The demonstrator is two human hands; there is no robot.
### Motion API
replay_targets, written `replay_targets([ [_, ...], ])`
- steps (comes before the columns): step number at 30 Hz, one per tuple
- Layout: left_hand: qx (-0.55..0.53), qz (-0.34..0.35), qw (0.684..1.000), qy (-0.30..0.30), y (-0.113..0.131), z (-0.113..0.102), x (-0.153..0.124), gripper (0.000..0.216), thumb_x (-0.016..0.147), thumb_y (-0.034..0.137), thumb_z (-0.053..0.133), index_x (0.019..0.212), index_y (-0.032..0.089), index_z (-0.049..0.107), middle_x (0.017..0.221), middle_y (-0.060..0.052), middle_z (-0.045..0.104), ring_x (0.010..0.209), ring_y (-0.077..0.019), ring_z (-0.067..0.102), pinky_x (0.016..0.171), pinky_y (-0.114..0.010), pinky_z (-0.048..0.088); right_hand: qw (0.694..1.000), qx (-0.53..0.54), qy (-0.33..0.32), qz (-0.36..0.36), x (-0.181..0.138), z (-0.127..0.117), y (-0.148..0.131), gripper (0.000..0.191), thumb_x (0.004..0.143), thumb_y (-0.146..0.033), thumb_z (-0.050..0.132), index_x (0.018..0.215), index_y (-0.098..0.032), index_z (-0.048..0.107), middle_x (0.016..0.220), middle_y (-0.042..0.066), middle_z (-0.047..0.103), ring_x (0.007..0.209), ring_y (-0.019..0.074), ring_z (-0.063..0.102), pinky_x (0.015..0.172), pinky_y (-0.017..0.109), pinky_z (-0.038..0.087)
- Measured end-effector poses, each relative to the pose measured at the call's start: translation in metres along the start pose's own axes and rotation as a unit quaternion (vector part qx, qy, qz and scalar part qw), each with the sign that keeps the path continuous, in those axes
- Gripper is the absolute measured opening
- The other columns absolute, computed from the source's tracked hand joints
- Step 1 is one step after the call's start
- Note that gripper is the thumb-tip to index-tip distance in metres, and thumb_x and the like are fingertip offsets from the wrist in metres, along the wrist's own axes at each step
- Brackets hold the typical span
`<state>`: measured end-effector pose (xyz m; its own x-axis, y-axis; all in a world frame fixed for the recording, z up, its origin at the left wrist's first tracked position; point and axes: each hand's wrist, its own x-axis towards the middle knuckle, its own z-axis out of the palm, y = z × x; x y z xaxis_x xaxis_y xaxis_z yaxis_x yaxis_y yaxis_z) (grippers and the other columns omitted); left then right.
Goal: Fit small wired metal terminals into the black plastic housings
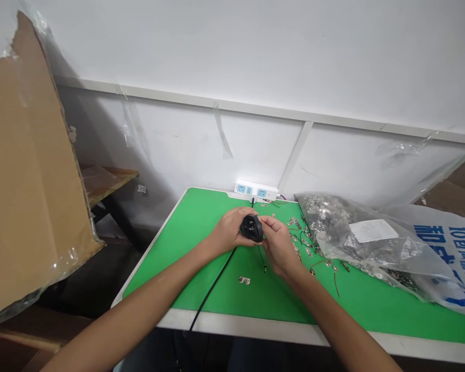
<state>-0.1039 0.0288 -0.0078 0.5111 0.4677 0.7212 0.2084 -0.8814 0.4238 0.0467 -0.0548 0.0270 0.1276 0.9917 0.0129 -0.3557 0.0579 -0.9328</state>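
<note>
Our green-topped counter (178, 222) spreads below a white wall (232, 62), and a big sheet of cardboard (27, 175) stands off its edge at nine o'clock. At three o'clock from our hands lies see-through plastic bagging (333, 219), heaped with small, shiny parts and topped with a white label (374, 230); blue lettering marks its far right, and we cannot tell whether it is one bag or two. It crowds that side of the counter. At twelve o'clock sits a white power strip (256, 190) with a plug in it. A black cord (213, 287) runs toward seven o'clock and over the front edge, our hands hiding its upper stretch.

The black case (250, 229) is between our hands, hollow side showing, small pale bits inside. Our left hand (230, 227) wraps its left side in a closed grip. Our right hand (279, 243) has its fingertips at the right edge; we cannot tell how tightly that grip closes or on what. Loose metal bits and wires (308, 240) litter three o'clock; a lone metal piece (244, 280) lies at six.
</note>
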Motion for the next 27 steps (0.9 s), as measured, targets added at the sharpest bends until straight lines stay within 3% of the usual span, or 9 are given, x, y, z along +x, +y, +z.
replay_targets([
  [10, 0.050, -0.035, 0.998, -0.016, 0.007, 0.003, 0.000, 0.065, 0.072, 0.058, 0.091, 0.119, 0.024, 0.062, 0.109, -0.006, 0.076, 0.101, -0.0297, 0.074, 0.091, -0.043, 0.058, 1.000, 0.014, 0.005, 0.015, 0.003, -0.001, 0.006, 0.034, 0.061, -0.045, 0.094, 0.073, -0.021, 0.074, 0.075, 0.003, 0.073, 0.070, 0.0182, 0.063, 0.064, 0.030, 0.051],
  [15, 0.054, -0.080, 0.995, -0.039, 0.011, 0.005, 0.000, 0.062, 0.076, 0.057, 0.089, 0.120, 0.022, 0.063, 0.110, -0.008, 0.075, 0.104, -0.0303, 0.073, 0.095, -0.043, 0.056, 0.998, 0.048, 0.027, 0.006, 0.004, 0.000, 0.015, 0.033, 0.063, -0.046, 0.092, 0.073, -0.020, 0.073, 0.073, 0.002, 0.073, 0.074, 0.0204, 0.067, 0.065, 0.031, 0.054],
  [21, -0.047, -0.122, 0.990, -0.058, 0.015, 0.003, 0.000, 0.066, 0.081, 0.055, 0.085, 0.131, 0.021, 0.059, 0.130, -0.011, 0.069, 0.121, -0.0314, 0.068, 0.106, -0.045, 0.054, 0.999, 0.028, 0.039, -0.002, 0.004, 0.001, 0.015, 0.031, 0.066, -0.045, 0.091, 0.077, -0.020, 0.076, 0.074, 0.001, 0.072, 0.069, 0.0170, 0.063, 0.062, 0.028, 0.051],
  [27, -0.130, -0.139, 0.980, -0.060, 0.007, 0.002, -0.005, 0.084, 0.082, 0.076, 0.073, 0.141, 0.020, 0.049, 0.143, -0.017, 0.063, 0.129, -0.0361, 0.065, 0.108, -0.053, 0.053, 0.998, -0.027, -0.007, 0.056, 0.008, -0.006, -0.004, 0.043, 0.056, -0.052, 0.095, 0.076, -0.018, 0.078, 0.067, 0.001, 0.067, 0.059, 0.0130, 0.056, 0.055, 0.025, 0.045],
])
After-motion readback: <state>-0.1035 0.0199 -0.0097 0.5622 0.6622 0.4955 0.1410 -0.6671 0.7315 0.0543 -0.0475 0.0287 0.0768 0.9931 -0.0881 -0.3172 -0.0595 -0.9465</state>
